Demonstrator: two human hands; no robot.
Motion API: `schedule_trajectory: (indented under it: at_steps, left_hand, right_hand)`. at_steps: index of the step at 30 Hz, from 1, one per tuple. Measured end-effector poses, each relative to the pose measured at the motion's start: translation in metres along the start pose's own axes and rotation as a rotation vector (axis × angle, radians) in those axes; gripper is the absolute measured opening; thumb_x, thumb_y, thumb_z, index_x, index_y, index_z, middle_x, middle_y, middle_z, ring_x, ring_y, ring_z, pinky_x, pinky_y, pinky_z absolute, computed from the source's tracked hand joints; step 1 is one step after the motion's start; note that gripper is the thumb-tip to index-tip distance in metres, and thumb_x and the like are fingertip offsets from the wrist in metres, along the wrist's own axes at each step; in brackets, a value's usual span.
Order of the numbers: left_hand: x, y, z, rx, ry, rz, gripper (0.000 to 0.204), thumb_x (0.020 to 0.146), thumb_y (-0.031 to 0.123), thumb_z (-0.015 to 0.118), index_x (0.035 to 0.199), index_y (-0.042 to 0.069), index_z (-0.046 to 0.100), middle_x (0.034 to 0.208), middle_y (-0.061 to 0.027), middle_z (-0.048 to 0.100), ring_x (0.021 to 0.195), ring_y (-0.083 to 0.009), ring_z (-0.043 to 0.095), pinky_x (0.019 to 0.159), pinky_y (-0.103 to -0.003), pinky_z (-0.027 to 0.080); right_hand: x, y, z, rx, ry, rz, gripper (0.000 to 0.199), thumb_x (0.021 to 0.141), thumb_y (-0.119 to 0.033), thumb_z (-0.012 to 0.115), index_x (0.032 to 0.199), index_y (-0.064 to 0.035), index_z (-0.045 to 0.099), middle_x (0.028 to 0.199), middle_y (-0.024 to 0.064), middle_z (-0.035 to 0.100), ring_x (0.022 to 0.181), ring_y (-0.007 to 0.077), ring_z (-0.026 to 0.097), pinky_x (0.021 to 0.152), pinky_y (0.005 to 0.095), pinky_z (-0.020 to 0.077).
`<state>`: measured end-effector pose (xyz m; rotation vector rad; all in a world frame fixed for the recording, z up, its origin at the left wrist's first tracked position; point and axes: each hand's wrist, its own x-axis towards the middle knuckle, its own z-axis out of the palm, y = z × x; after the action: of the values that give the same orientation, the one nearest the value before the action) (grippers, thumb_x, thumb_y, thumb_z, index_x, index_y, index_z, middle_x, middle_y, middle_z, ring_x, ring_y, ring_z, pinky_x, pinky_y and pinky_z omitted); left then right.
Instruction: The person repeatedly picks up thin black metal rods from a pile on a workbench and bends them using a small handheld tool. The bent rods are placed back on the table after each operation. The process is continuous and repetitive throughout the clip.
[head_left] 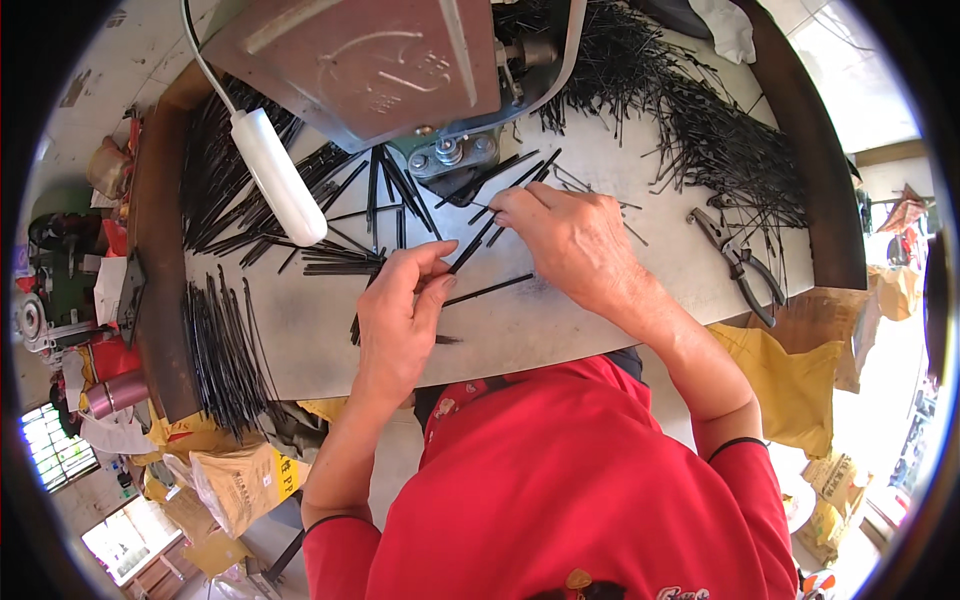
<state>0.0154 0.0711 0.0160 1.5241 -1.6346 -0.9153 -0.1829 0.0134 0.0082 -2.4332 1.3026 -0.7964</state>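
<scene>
From where I stand, a person in red bends over a metal tabletop, the left hand gripping a slim black rod, the right hand pinching a thin piece by the machine, bundled rods at left, seemingly for easy reach.

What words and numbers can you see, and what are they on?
Brownish machine cover: raised characters; I won't copy them out.
Tan sack, lower left: dark print on yellow, not copied.
Red shirt: pale lettering near the bottom, not copied.
Yellowish sack, lower right: print too small to read.
</scene>
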Motion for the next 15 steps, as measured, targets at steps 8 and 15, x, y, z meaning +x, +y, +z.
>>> schedule_trajectory:
  at_steps: [8, 15]
  left_hand:
    - [0.009, -0.015, 0.001, 0.171, -0.128, 0.095, 0.023, 0.079, -0.001, 0.065, 0.102, 0.002, 0.065, 0.087, -0.0114, 0.064, 0.070, -0.0197, 0.061, 0.063, -0.029, 0.047]
    - [0.024, 0.010, 0.016, 0.495, 0.347, 0.534, 0.029, 0.069, 0.003, 0.074, 0.097, 0.005, 0.067, 0.086, -0.0053, 0.060, 0.087, -0.0258, 0.057, 0.081, -0.037, 0.044]
  right_hand:
    - [0.000, 0.029, -0.021, -0.125, 0.125, 0.031, 0.006, 0.081, -0.007, 0.055, 0.086, -0.0087, 0.058, 0.076, 0.0076, 0.063, 0.062, 0.0277, 0.063, 0.053, 0.0381, 0.0496]
    - [0.000, 0.016, -0.023, 0.096, 0.057, 0.110, 0.009, 0.085, -0.014, 0.060, 0.085, -0.0054, 0.059, 0.073, 0.0114, 0.064, 0.063, 0.0290, 0.063, 0.053, 0.0355, 0.0498]
